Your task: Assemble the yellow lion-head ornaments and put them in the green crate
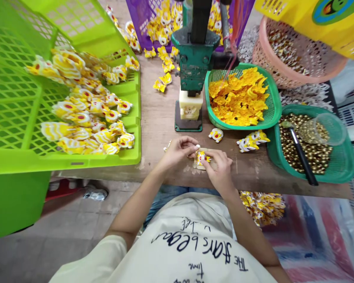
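On a small light block (199, 167) near the table's front edge lies a yellow and white plastic piece (201, 158) with a red spot. My right hand (220, 167) has its fingers closed on this piece from the right. Just above its left side, my left hand (181, 151) pinches a tiny white part (198, 146) between thumb and forefinger. A small white and gold item (167, 146) lies to the left of my left hand. Beyond my hands stands a green press (193, 59) with a pale block (190, 106) under its head.
A green crate (140, 118) of striped pieces stands left. Right are a basket (273, 102) of yellow parts, a teal tub (275, 157) of gold beads with a black-handled tool (303, 161), and a pink basket (259, 51). Loose pieces (252, 141) lie near the baskets.
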Tool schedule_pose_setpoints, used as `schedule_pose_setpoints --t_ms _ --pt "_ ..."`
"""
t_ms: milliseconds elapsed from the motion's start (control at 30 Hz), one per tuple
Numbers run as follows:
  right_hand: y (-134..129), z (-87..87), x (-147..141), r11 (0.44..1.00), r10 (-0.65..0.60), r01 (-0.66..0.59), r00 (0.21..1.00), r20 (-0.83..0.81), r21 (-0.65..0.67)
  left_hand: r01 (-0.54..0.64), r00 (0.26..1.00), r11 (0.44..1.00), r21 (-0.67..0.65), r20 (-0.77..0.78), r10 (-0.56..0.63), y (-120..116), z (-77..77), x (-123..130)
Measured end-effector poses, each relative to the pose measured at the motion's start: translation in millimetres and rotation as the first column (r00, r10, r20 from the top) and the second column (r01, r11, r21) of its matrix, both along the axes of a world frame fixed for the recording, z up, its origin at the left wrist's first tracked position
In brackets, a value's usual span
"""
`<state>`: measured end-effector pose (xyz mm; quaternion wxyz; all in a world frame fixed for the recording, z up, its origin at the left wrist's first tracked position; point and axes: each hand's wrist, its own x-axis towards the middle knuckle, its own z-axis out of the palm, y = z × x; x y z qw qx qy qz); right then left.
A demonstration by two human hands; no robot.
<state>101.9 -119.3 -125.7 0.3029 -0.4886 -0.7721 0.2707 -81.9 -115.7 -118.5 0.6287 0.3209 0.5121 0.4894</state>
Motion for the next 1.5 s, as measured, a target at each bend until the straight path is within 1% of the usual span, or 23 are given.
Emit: schedule_pose_setpoints --t_ms 133,300,467,567,667,800,1000,1133,1233,1367,1500 --pt "-1.9 -5.1 0.1 0.999 0.018 -0.018 1.000 0.023 -0.029 0.029 0.999 1.000 -0.003 -0.022 -0.029 1.9 -0.1 -0.8" --pt "2.9 -3.9 1.2 0.999 -0.002 0.003 1.000 0.021 -0.034 0.087 0.995 0.996 -0.008 -0.049 -0.087 4.0 -4.8 2.4" --pt "14.9 -3.5 0.1 0.991 -0.042 0.024 0.990 -0.135 -0.129 0.157 0.970 0.987 0.022 -0.190 -0.150 11.4 -12.3 8.6" --pt "21.0 -5.2 -1.8 0.983 -0.053 0.021 0.984 -0.169 -0.183 0.189 0.941 0.980 0.055 -0.295 -0.165 17.1 -14.3 10.1" --pt "25.8 -7.1 -3.8 0.966 -0.087 0.039 0.980 -0.180 -0.255 0.214 0.918 0.974 0.074 -0.355 -0.175 22.2 -17.8 9.6" --pt "30.8 -8.3 -6.8 0.942 -0.122 0.050 0.972 -0.199 -0.332 0.184 0.916 0.978 0.101 -0.377 -0.134 25.6 -23.1 9.8" --pt "34.7 -5.4 -7.8 0.921 -0.122 0.017 0.961 -0.249 -0.388 0.100 0.959 0.994 0.050 -0.273 -0.082 24.4 -22.1 18.0" --pt "36.3 -4.7 -6.9 0.916 -0.134 0.035 0.965 -0.224 -0.400 0.095 0.924 0.994 0.051 -0.376 -0.070 22.5 -17.2 22.1" --pt "37.1 -6.7 -8.5 0.921 -0.128 0.033 0.967 -0.222 -0.387 0.113 0.889 0.990 0.087 -0.453 -0.062 21.2 -15.6 21.2" --pt "37.1 -11.0 -11.2 0.928 -0.150 0.068 0.968 -0.202 -0.366 0.120 0.870 0.988 0.100 -0.489 -0.056 19.8 -14.9 20.2" --pt "35.2 -11.4 -10.4 0.927 -0.142 0.059 0.969 -0.201 -0.370 0.123 0.829 0.986 0.116 -0.558 -0.038 14.6 -6.4 20.3"
